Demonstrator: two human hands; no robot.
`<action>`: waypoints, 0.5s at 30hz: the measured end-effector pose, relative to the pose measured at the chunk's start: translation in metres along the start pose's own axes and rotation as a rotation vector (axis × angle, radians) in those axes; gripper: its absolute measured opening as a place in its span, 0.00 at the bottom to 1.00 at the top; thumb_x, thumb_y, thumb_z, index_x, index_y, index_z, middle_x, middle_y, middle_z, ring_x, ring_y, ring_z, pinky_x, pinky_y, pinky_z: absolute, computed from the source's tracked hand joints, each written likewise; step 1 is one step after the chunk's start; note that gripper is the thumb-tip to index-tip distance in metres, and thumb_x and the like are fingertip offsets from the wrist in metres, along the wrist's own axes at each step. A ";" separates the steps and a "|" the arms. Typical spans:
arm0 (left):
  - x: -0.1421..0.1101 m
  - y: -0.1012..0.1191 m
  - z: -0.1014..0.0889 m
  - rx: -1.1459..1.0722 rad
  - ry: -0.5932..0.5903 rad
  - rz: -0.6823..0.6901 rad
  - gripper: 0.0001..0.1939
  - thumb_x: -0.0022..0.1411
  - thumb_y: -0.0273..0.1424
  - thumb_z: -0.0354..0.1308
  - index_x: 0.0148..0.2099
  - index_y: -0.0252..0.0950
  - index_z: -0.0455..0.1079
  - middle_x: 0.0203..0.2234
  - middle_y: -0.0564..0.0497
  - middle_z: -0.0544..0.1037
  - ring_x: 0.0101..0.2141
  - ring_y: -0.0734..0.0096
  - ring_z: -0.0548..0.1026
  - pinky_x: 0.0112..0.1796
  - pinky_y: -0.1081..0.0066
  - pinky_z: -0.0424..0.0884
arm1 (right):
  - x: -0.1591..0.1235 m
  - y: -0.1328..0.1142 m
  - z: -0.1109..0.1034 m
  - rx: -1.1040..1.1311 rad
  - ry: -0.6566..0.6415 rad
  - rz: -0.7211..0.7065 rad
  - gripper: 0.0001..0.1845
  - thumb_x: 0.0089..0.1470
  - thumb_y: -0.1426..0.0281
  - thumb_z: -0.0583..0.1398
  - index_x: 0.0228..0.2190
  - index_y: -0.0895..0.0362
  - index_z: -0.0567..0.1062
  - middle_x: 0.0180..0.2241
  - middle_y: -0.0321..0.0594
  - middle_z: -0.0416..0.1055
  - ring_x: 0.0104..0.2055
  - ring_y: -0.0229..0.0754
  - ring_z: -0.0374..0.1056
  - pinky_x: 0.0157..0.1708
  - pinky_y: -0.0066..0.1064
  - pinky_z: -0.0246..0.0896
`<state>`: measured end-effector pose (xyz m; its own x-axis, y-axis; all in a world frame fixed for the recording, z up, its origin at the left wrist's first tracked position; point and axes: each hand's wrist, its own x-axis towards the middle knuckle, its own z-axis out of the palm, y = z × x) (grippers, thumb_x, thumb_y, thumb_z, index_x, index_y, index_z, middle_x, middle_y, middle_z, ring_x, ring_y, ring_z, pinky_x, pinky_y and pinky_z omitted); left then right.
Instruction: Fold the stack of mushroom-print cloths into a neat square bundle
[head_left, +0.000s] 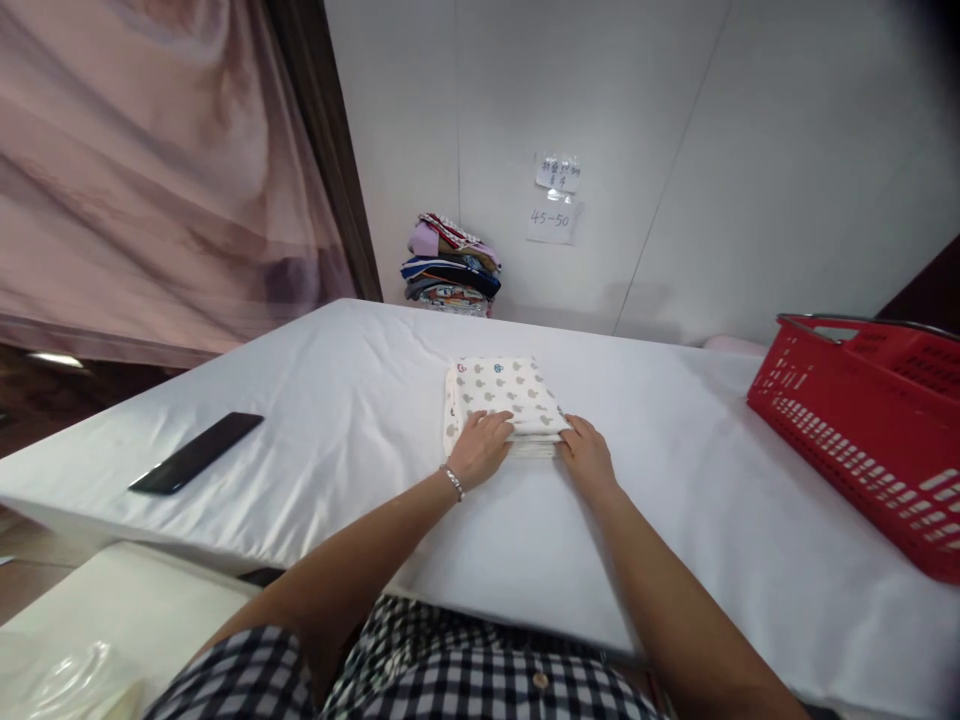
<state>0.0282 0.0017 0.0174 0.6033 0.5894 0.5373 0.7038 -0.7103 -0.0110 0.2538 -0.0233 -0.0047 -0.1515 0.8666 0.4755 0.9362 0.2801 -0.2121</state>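
Observation:
A folded white cloth with small grey prints (501, 394) lies on the white table (345, 400), a little ahead of me. My left hand (480, 447) rests on its near left corner, fingers curled over the edge. My right hand (586, 456) holds the near right corner, fingers tucked at the fold. Both hands touch the cloth's near edge. A bracelet sits on my left wrist.
A pile of folded colourful clothes (451, 265) stands at the table's far edge by the wall. A red plastic basket (870, 420) sits at the right. A black phone (196, 452) lies at the left. Paper notes (553, 200) hang on the wall.

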 end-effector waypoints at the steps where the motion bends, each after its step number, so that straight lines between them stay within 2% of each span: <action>1: -0.004 -0.004 -0.003 -0.004 0.004 -0.017 0.10 0.60 0.25 0.49 0.45 0.36 0.64 0.48 0.45 0.71 0.47 0.65 0.69 0.50 0.59 0.60 | 0.000 -0.001 0.000 0.013 0.004 0.004 0.10 0.55 0.73 0.52 0.32 0.56 0.73 0.50 0.43 0.65 0.52 0.45 0.57 0.48 0.38 0.56; 4: -0.015 -0.019 -0.013 0.005 0.002 -0.055 0.14 0.59 0.25 0.49 0.49 0.36 0.63 0.43 0.45 0.74 0.44 0.63 0.71 0.46 0.60 0.63 | -0.001 -0.002 -0.001 0.033 0.025 0.025 0.09 0.55 0.72 0.52 0.33 0.55 0.73 0.49 0.42 0.65 0.51 0.44 0.59 0.47 0.36 0.58; 6: -0.022 -0.030 -0.021 0.024 0.004 -0.050 0.14 0.61 0.24 0.47 0.48 0.36 0.65 0.42 0.46 0.75 0.44 0.64 0.71 0.46 0.61 0.64 | -0.001 -0.003 -0.001 0.030 0.027 0.034 0.09 0.55 0.71 0.52 0.33 0.55 0.73 0.49 0.42 0.65 0.51 0.44 0.59 0.47 0.36 0.58; 9: -0.031 -0.042 -0.029 0.067 0.019 -0.068 0.17 0.61 0.21 0.44 0.48 0.39 0.67 0.45 0.48 0.75 0.47 0.64 0.70 0.49 0.59 0.61 | -0.001 -0.005 0.000 0.014 0.024 0.025 0.10 0.55 0.71 0.52 0.33 0.56 0.73 0.49 0.43 0.65 0.52 0.45 0.58 0.48 0.37 0.58; 15: -0.046 -0.039 -0.036 0.056 0.014 -0.123 0.20 0.61 0.21 0.43 0.51 0.40 0.67 0.49 0.50 0.72 0.51 0.64 0.66 0.51 0.58 0.59 | -0.002 -0.007 0.000 -0.002 0.023 0.026 0.10 0.55 0.70 0.52 0.33 0.55 0.74 0.50 0.42 0.65 0.52 0.45 0.59 0.47 0.37 0.59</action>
<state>-0.0405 -0.0113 0.0239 0.5062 0.6650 0.5491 0.7922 -0.6103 0.0088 0.2472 -0.0270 -0.0046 -0.1200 0.8635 0.4898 0.9405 0.2569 -0.2226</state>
